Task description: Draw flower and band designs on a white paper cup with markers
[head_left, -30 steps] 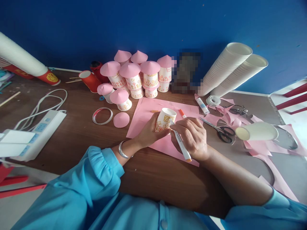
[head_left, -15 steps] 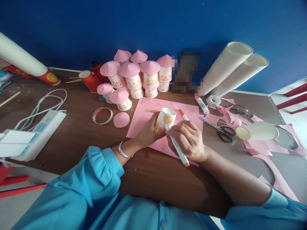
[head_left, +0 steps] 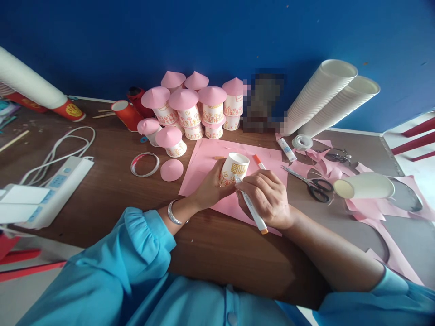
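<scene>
My left hand [head_left: 212,183] is wrapped round a white paper cup [head_left: 239,168], tilted, with yellow and orange drawings on its side. In my right hand [head_left: 268,199] is a white marker [head_left: 254,212], gripped like a pen, its tip at the cup's wall and its orange end towards me. Beneath both hands lies a sheet of pink paper [head_left: 207,151]. On that sheet, just beyond my right hand, rests a marker with an orange-red cap [head_left: 258,161]. Left of the sheet are a pink paper cone [head_left: 171,170] and a roll of tape [head_left: 145,164].
Several decorated cups with pink cone roofs [head_left: 183,99] stand by the blue wall. To the right are tall cup stacks [head_left: 321,97], a glue stick [head_left: 287,149], scissors [head_left: 319,188], a lying cup [head_left: 365,185] and pink scraps. A power strip [head_left: 61,190] with cables lies left.
My right hand and the marker have shifted very slightly against the cup's side. The left hand keeps the cup nearly still; the other things stay as they were.
</scene>
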Available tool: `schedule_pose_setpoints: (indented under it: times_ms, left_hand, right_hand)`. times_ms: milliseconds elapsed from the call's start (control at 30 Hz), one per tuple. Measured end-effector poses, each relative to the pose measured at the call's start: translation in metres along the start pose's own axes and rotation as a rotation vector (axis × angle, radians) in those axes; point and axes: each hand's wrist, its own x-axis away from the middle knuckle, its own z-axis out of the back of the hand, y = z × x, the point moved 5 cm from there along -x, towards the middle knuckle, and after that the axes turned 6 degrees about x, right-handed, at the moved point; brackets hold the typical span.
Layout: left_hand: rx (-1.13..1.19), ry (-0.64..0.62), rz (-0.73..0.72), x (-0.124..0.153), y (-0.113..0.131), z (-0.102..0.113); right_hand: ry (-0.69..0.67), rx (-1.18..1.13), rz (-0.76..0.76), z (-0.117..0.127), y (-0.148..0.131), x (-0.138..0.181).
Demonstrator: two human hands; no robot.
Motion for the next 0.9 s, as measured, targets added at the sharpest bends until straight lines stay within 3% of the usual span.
schedule_pose_setpoints:
  times_ms: [900]
  left_hand:
    - [0.102, -0.005, 0.046, 0.001, -0.001, 0.0]
  right_hand:
    - [0.04, 0.08, -0.009, 0.005, 0.011, -0.007]
